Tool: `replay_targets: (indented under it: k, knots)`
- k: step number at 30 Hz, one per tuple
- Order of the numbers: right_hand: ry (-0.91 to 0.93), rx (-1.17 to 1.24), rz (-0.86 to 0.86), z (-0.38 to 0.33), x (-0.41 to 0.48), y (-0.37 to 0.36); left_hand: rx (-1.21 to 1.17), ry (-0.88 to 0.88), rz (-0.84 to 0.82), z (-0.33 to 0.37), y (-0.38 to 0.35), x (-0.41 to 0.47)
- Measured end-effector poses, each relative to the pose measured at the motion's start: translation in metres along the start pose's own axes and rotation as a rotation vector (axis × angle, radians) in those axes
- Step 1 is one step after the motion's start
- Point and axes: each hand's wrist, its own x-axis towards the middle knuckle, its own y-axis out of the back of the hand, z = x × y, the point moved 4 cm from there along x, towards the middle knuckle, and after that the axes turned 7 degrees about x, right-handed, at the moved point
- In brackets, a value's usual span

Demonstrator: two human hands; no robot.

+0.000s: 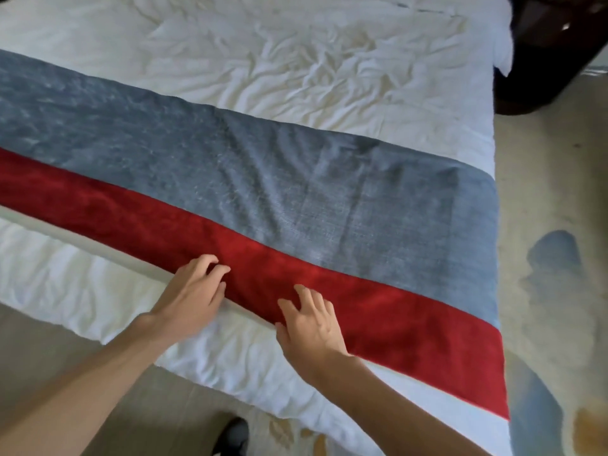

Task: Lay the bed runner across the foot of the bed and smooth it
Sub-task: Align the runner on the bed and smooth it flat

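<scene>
Fingers (214, 270) bent — left hand (192, 292), right hand (311, 327) on bed runner (263, 185); bed (296, 60) rumpled.

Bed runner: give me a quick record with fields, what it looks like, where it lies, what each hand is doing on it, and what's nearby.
runner: grey woven fabric bed runner with a red velvety band along its near side
position: laid across the wrinkled white duvet, reaching the bed's right edge
left hand: bent fingers on the red band's near edge; grip unclear
right hand: spread fingers resting on the red band
nearby: dark shoe on patterned carpet
</scene>
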Motion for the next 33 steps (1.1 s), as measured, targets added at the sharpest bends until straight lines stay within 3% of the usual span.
replay_targets:
  k: [5, 13, 20, 25, 29, 33]
  knots:
    - [0.041, 0.000, -0.062, -0.047, 0.028, -0.020, 0.026, -0.291, 0.013, -0.047, -0.003, 0.006]
    - [-0.154, -0.093, 0.034, -0.095, 0.052, -0.048, -0.057, -0.520, -0.034, -0.071, -0.012, 0.004]
    - [-0.062, -0.141, 0.105, -0.101, 0.048, -0.048, -0.133, -0.555, 0.010, -0.073, -0.008, -0.001]
    - [0.077, -0.144, 0.091, -0.107, 0.024, -0.071, -0.026, -0.593, -0.054, -0.071, -0.027, -0.027]
    - [0.030, -0.122, 0.095, -0.107, 0.025, -0.074, -0.115, -0.594, -0.031, -0.078, -0.029, -0.026]
    - [0.023, -0.154, 0.104, -0.103, 0.032, -0.065, 0.018, -0.534, 0.026, -0.116, -0.018, -0.015]
